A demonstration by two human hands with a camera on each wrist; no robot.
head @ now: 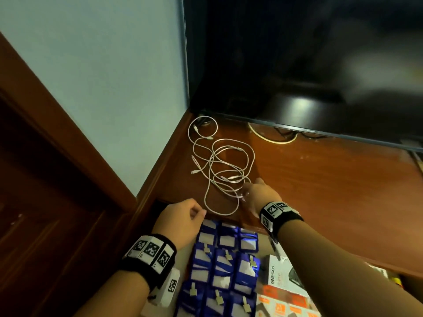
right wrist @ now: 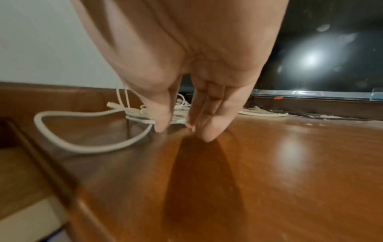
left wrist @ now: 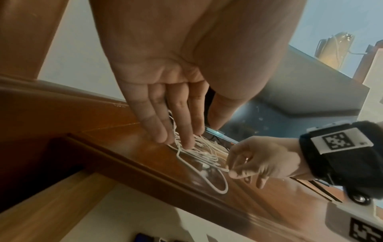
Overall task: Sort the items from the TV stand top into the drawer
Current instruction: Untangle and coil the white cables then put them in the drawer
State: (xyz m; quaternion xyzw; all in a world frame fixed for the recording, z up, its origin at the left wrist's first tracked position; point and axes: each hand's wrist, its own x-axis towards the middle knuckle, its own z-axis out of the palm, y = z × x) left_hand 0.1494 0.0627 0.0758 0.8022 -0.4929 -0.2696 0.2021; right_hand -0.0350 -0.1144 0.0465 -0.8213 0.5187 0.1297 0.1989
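We see a tangle of white cables [head: 223, 165] lying on the wooden top of the TV stand [head: 320, 179], which serves here as the bench. All places we give relative to this tangle. Behind it stands the dark TV [head: 297, 65], and to its left the bench meets the pale wall [head: 103, 76].

The right hand [head: 258, 195] is at the near right edge of the tangle. In the left wrist view its thumb and forefinger meet on one cable strand, so this grip is pinching the cable; the other fingers hang loosely curled. The left hand [head: 183, 218] is at the near left side of the tangle, just beside the nearest loop of cable. In its own wrist view its fingers [left wrist: 182, 121] are straight and close together, the tips down at the cables, so this grip is spread and holds nothing.

In front of the tangle, below the bench edge, the drawer [head: 261, 266] is open. It contains rows of blue packets [head: 224, 266] and, to the right of these, white and orange boxes [head: 283, 284].
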